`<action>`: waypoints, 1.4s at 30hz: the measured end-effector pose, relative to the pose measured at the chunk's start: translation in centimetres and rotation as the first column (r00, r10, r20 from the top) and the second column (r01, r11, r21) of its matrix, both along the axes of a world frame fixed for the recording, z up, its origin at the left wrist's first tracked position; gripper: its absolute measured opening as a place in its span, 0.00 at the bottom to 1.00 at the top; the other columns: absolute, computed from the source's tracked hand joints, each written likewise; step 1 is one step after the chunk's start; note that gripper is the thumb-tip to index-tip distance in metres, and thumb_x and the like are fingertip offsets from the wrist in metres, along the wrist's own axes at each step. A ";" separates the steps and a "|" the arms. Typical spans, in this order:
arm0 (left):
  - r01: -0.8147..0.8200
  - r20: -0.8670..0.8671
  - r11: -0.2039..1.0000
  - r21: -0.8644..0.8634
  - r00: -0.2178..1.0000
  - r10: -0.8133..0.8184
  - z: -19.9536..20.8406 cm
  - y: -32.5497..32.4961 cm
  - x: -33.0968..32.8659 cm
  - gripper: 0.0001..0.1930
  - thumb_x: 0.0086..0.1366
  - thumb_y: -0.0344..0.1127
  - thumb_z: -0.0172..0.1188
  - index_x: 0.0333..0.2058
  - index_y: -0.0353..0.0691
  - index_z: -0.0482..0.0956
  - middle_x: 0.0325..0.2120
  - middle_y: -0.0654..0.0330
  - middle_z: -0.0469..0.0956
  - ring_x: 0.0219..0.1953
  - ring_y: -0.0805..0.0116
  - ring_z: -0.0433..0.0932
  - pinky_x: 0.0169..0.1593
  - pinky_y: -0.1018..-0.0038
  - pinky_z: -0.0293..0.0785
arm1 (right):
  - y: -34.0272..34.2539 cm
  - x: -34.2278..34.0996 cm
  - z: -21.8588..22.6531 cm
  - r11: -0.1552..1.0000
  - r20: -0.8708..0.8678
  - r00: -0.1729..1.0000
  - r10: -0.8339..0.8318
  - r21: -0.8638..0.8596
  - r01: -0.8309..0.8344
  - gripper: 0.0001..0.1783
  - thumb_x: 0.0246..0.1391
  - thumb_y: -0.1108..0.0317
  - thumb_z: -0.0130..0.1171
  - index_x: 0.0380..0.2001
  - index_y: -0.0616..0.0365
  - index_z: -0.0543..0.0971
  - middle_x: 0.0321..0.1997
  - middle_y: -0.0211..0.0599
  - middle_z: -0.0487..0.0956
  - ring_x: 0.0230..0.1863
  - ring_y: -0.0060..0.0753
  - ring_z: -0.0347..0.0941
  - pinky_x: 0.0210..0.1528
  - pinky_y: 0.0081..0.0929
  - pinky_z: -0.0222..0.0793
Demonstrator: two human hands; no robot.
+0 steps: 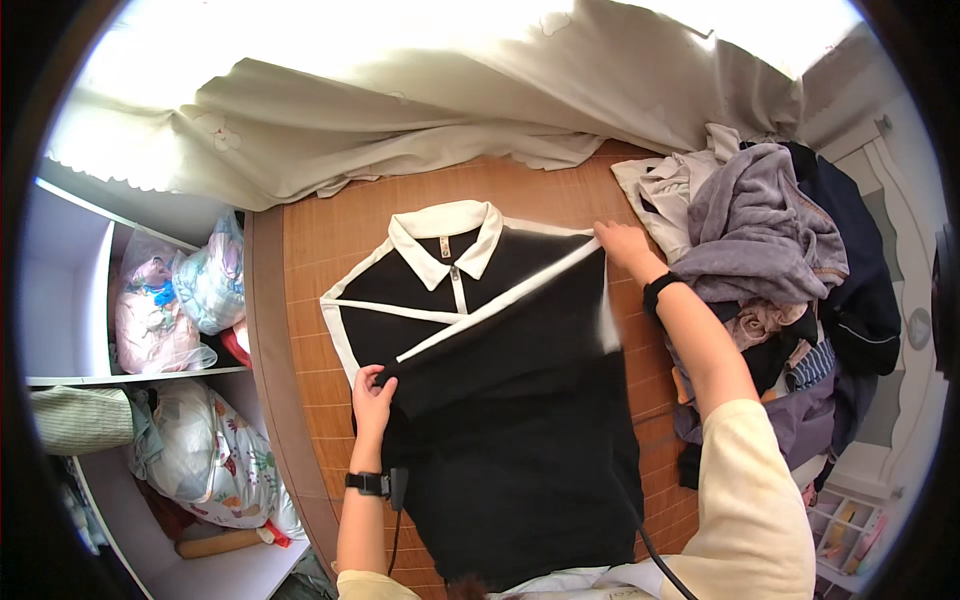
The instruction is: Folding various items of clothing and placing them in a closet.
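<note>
A black long-sleeved polo shirt [510, 430] with a white collar and white stripes lies spread on a brown slatted mat [335, 235], collar at the far end. Its right-side sleeve crosses the chest diagonally toward the left. My left hand [372, 400] pinches that sleeve's end at the shirt's left side. At the far right shoulder, my right hand [625, 245] has its fingers closed on the cloth where the white stripe begins. A short zip and a small neck label show inside the collar. The other sleeve is mostly hidden under the folded one.
Heaped clothes, with a grey fleece piece [750, 220] on top, lie to the right. At the left stands a white shelf unit [75, 380] holding bagged textiles [160, 310]. A pale curtain [430, 110] hangs along the far edge. A black cable [655, 555] runs near my right side.
</note>
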State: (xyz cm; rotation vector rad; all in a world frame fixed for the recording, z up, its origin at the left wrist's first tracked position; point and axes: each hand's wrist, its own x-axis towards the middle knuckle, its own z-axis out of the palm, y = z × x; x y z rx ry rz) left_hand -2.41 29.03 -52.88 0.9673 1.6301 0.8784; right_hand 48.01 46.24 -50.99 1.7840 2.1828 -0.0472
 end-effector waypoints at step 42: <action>0.064 -0.522 0.975 -0.213 0.836 -0.169 -2.1 -3.5 0.4 0.22 0.53 0.39 0.66 0.41 0.33 0.70 0.33 0.48 0.78 0.38 0.51 0.77 0.44 0.64 0.72 | -20.5 -1.5 -3.1 0.974 -0.156 0.967 -0.199 0.079 0.213 0.07 0.49 0.72 0.52 0.33 0.55 0.69 0.34 0.38 0.74 0.40 0.41 0.73 0.40 0.38 0.68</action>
